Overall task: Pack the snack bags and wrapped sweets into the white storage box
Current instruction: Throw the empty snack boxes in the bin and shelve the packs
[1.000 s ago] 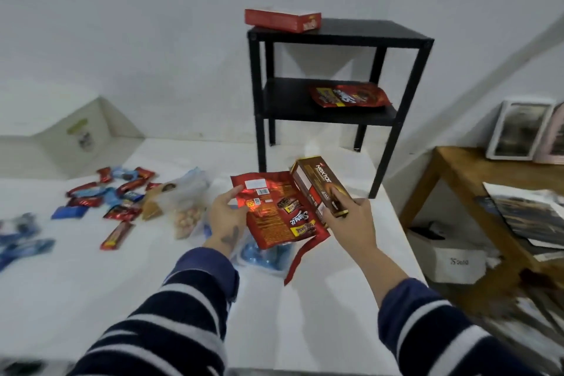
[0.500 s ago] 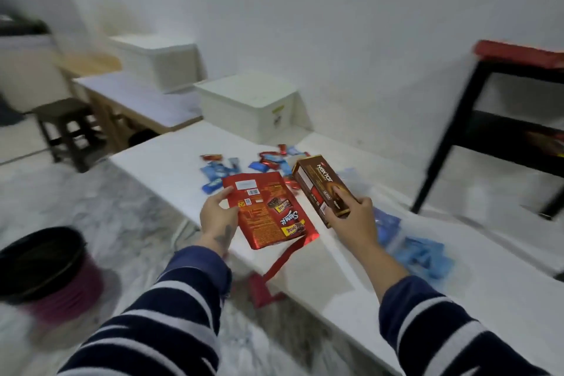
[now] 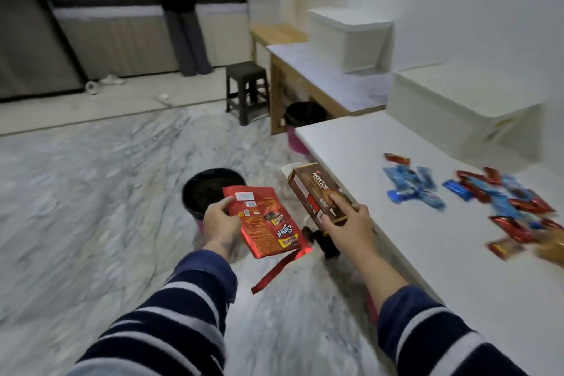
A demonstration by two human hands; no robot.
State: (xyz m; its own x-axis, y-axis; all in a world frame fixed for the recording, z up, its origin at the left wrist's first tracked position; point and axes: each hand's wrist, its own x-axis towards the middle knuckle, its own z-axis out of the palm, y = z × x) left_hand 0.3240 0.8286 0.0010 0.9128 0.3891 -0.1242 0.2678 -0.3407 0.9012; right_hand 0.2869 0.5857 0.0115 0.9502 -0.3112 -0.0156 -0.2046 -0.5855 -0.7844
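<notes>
My left hand (image 3: 220, 223) grips a flat red snack bag (image 3: 265, 221) by its upper left edge, with a torn red strip dangling below it. In my right hand (image 3: 348, 223) is a brown Nextar box (image 3: 317, 192), tilted and held from its lower end. Both are over the floor, left of the white table (image 3: 427, 253). Several blue and red wrapped sweets (image 3: 476, 195) lie scattered on the table's right part. A lidded white storage box (image 3: 464, 107) stands on the table behind them.
A black bin (image 3: 210, 189) sits on the marble floor just beyond the red bag. A second white box (image 3: 348, 33) rests on a wooden table (image 3: 320, 79), with a dark stool (image 3: 247, 88) and another bin (image 3: 305, 114) beside it. A person (image 3: 180, 9) stands at the far counter.
My view has swung left from the black shelf to the room and floor. Both hands, still holding the red bag and brown box, have moved off the table's edge to above the floor.
</notes>
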